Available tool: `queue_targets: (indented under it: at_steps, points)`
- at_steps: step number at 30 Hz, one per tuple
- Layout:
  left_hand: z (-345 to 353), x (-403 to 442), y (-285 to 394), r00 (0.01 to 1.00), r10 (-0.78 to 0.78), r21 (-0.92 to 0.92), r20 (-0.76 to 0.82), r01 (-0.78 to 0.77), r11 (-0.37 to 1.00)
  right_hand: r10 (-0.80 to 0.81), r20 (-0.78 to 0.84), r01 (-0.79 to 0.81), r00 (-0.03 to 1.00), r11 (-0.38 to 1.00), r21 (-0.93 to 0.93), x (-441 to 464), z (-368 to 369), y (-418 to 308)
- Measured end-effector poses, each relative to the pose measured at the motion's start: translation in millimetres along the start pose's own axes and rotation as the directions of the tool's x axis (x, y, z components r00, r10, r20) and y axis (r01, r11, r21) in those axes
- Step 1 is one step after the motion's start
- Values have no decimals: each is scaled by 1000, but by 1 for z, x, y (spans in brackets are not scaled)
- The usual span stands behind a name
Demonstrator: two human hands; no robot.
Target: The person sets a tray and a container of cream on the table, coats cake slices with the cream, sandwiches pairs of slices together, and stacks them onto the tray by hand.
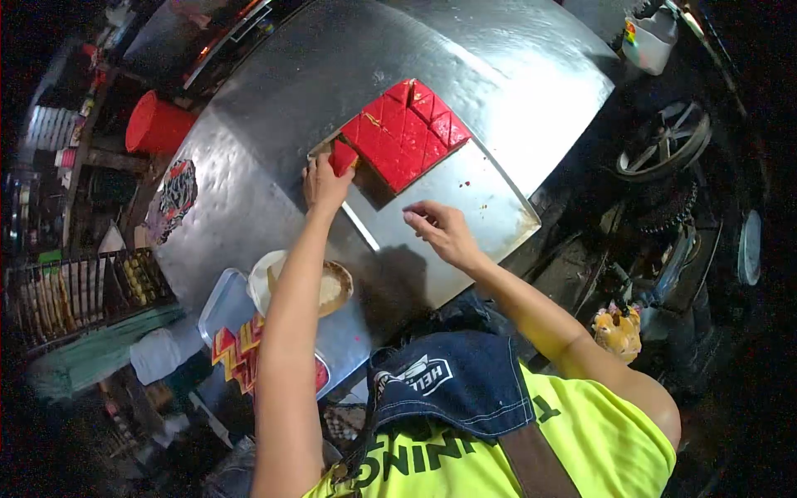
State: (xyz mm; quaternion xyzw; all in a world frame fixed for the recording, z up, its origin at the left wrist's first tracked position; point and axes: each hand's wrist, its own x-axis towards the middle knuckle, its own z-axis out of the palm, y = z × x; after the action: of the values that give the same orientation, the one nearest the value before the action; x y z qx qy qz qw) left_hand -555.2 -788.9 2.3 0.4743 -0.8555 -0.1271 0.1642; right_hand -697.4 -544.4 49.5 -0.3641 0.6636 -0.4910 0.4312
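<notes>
One glossy red wedge [343,158] is pinched in the left hand [325,184]; the right hand [446,231] curves loosely apart over metal [496,214].

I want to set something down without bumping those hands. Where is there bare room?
The metal table is bare beyond the red slab and left of the left hand. The sheet between the slab, its right edge and the right hand is free but for crumbs. Lower left is tight: the bowl and stacked slices crowd the blue tray.
</notes>
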Motion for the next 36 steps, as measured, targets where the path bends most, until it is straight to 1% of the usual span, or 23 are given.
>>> queue_targets:
  at_steps: [2, 3, 4, 6, 7, 8, 12, 13, 14, 16, 17, 20, 22, 23, 25, 26, 27, 28, 30, 31, 32, 34, 36]
  points:
    - [-4, -5, -3, 993, -46, -272, 108, 74, 959, 28, 40, -30, 999, 998, 56, 16, 18, 1]
    - [-1, -11, -8, 998, -35, -459, 61, 59, 886, 79, 21, -80, 997, 992, 97, 25, 29, -1]
    - [-27, -18, 6, 965, -104, -487, 241, 213, 847, 134, 4, -133, 991, 982, 137, 32, 40, -1]
    - [-54, -43, 23, 990, -25, -588, 136, 101, 802, 144, -63, -134, 988, 980, 148, 48, 63, 8]
    - [-7, -48, -12, 989, 5, -744, 145, 106, 659, 131, -44, -119, 990, 970, 211, 38, 69, -30]
    - [-41, -76, 6, 991, 91, -552, -102, -132, 823, 58, -146, -28, 988, 980, 199, 37, 81, -32]
    - [-130, -150, 20, 991, -20, -616, -130, -65, 785, -14, -73, 36, 997, 949, 312, -7, 113, -73]
    - [-141, -168, 8, 995, -32, -757, -90, -47, 652, -13, -27, 22, 1000, 934, 356, -25, 123, -87]
    - [-164, -186, -1, 994, -53, -765, -94, -38, 643, -11, 15, 4, 1000, 918, 397, -41, 134, -97]
    - [-205, -221, -22, 960, -89, -964, 265, 266, 1, 22, 182, -100, 983, 896, 433, -63, 152, -101]
    - [-197, -238, -42, 979, -84, -980, 188, 193, 58, 58, 215, -149, 975, 887, 436, -77, 165, -107]
    - [-222, -288, -77, 962, -144, -968, 234, 244, 59, 142, 288, -262, 947, 859, 440, -103, 199, -106]
    - [-228, -320, -101, 903, -234, -920, 361, 303, -250, 183, 321, -319, 929, 836, 446, -109, 218, -97]
    - [-230, -337, -113, 950, -271, -976, 153, 188, 110, 178, 290, -283, 940, 881, 379, -110, 225, -93]
    - [-238, -372, -129, 969, -235, -888, -71, 46, 457, 159, 264, -239, 951, 923, 303, -109, 230, -85]
    - [-244, -387, -134, 890, -427, -970, 158, 221, 103, 95, 258, -101, 961, 995, 9, -104, 230, -81]
    - [-249, -402, -137, 754, -508, -907, 416, 310, -284, 25, 274, 55, 961, 958, -281, -98, 231, -77]
    - [-251, -416, -139, 754, -522, -915, 399, 292, -279, 12, 291, 73, 957, 958, -278, -91, 234, -72]
    - [-253, -442, -140, 750, -580, -947, 317, 285, -150, -386, 281, 471, 879, 601, -646, -71, 246, -56]
    - [-252, -453, -139, 744, -600, -953, 295, 271, -132, -575, 277, 581, 770, 452, -677, -54, 253, -34]
    - [-248, -463, -138, 701, -641, -950, 313, 247, -193, -586, 284, 600, 759, 460, -655, -36, 259, -15]
    - [-243, -475, -130, 656, -685, -949, 317, 216, -231, -671, 445, 666, 593, 98, -740, 3, 267, 25]
    - [-234, -475, -115, 633, -727, -964, 266, 159, -214, -703, 462, 668, 541, 26, -743, 28, 272, 33]
